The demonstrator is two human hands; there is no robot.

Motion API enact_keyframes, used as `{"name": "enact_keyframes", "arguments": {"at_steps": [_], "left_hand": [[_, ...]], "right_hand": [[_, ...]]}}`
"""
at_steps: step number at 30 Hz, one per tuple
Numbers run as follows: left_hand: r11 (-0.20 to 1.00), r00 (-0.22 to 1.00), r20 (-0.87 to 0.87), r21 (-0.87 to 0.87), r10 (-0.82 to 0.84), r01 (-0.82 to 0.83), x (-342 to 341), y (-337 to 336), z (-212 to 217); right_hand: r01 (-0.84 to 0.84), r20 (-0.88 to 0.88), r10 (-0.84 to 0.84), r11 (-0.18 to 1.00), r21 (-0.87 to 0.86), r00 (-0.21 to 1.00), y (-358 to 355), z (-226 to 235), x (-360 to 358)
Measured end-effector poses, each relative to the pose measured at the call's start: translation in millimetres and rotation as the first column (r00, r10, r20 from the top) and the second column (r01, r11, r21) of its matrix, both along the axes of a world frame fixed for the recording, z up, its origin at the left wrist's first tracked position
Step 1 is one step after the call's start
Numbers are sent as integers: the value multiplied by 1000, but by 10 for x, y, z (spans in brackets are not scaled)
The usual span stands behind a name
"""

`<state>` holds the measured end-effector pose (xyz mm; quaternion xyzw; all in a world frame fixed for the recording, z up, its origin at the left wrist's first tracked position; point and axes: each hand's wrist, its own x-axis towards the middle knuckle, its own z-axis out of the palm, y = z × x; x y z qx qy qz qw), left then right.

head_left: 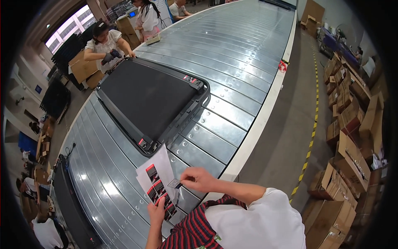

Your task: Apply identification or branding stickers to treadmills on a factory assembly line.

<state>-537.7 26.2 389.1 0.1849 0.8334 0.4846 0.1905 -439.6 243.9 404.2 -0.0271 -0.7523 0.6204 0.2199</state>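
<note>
- Nearest to us, our left hand (156,206) pinches the lower edge of a white sticker sheet (157,176) that carries rows of red-and-black labels, holding it just above the near edge of the conveyor (232,54).
- Our right hand (198,179) closes thumb and fingers on a small grey label (174,183) at the right side of the sheet, touching it.
- A red-and-black striped cloth (195,228) hangs at our chest, below both hands.
- Just beyond the sheet lies a flat black treadmill (145,97), set at a slant across the conveyor's metal slats; its near corner with red marks almost meets the sheet's top.
- At the treadmill's far end, by the conveyor's left edge, another person (103,43) leans over it with a dark tool in hand.
- Further along that edge stands a second person (147,16).
- To the right of the conveyor, across a grey floor with a yellow dashed line, cardboard boxes (352,137) are stacked in a long row.
</note>
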Motion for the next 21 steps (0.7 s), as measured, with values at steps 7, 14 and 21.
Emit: {"name": "enact_keyframes", "arguments": {"at_steps": [7,14,21], "left_hand": [[993,995,13,-70,-98,99,-195,-183,-196],[861,864,-165,-289,-476,419,-478,-86,283],[674,691,-154,-441,-707,592,-875,192,272]], "right_hand": [[190,139,-170,971,-147,976,433,53,-132],[227,253,-178,957,-181,951,1079,-1,-686],[70,427,66,953,-296,902,1383,14,-1747]]}}
